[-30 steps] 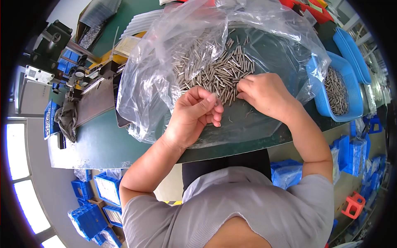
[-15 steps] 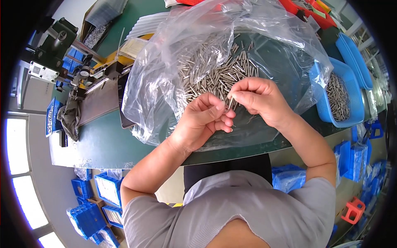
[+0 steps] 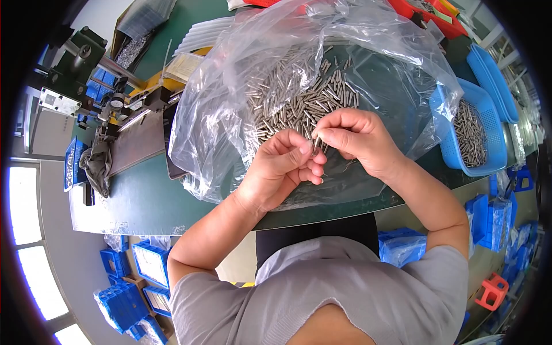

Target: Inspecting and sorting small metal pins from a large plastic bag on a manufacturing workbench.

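Over the near part of a clear plastic bag (image 3: 210, 138), my two hands almost meet. Small metal pins (image 3: 317, 148) are pinched between the thumb and fingers of my left hand (image 3: 282, 167). The thumb and forefinger of my right hand (image 3: 359, 138) are closed at the upper end of these pins; whether it grips one of its own is too small to tell. Just beyond my fingers, a loose heap of similar metal pins (image 3: 296, 106) lies spread on the bag's plastic.
At the right edge of the green table (image 3: 138, 198) stands a blue plastic basket (image 3: 499, 146) holding many pins, a blue lid (image 3: 493, 86) beside it. A bench fixture with a dial gauge (image 3: 117, 100) occupies the left. Red trays (image 3: 454, 26) sit at the back right.
My right hand's fingertips have shifted slightly left, closer to the pins in my left hand. My left hand stays in place.
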The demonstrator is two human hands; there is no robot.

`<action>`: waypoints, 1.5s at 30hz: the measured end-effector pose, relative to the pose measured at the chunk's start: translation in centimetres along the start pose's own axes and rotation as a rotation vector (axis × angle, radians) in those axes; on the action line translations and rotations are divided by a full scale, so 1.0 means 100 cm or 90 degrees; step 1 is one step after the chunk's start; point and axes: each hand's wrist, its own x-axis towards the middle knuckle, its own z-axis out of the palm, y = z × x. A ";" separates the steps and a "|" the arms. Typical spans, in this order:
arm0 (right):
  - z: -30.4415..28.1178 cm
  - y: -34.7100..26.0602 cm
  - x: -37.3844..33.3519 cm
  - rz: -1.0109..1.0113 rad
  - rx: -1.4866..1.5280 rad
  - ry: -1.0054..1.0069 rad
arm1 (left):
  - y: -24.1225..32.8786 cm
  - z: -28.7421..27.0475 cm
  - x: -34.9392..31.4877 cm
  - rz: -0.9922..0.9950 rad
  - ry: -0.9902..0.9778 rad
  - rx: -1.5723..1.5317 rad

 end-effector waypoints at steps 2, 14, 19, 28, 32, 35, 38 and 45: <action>-0.001 0.001 0.000 -0.005 0.010 -0.010 | -0.001 -0.004 0.000 0.007 -0.012 -0.012; -0.002 -0.012 -0.012 -0.012 -0.234 -0.055 | -0.001 0.001 0.008 0.054 0.002 0.022; 0.000 -0.017 -0.019 -0.221 -0.283 0.076 | -0.001 -0.001 -0.005 0.108 0.037 0.096; -0.099 -0.085 -0.106 -0.222 -0.850 0.696 | 0.001 0.003 -0.005 0.103 -0.008 0.094; -0.171 -0.069 -0.140 -0.011 -1.006 0.492 | 0.003 0.007 0.002 0.085 0.038 0.129; -0.160 -0.067 -0.133 -0.064 -1.225 0.529 | 0.004 0.002 0.002 0.097 0.012 0.088; -0.098 -0.077 -0.102 -0.304 -1.085 0.592 | 0.004 -0.002 0.001 0.094 0.018 0.092; -0.036 -0.037 -0.017 -0.278 -0.841 0.020 | 0.002 0.001 0.000 0.084 0.040 0.115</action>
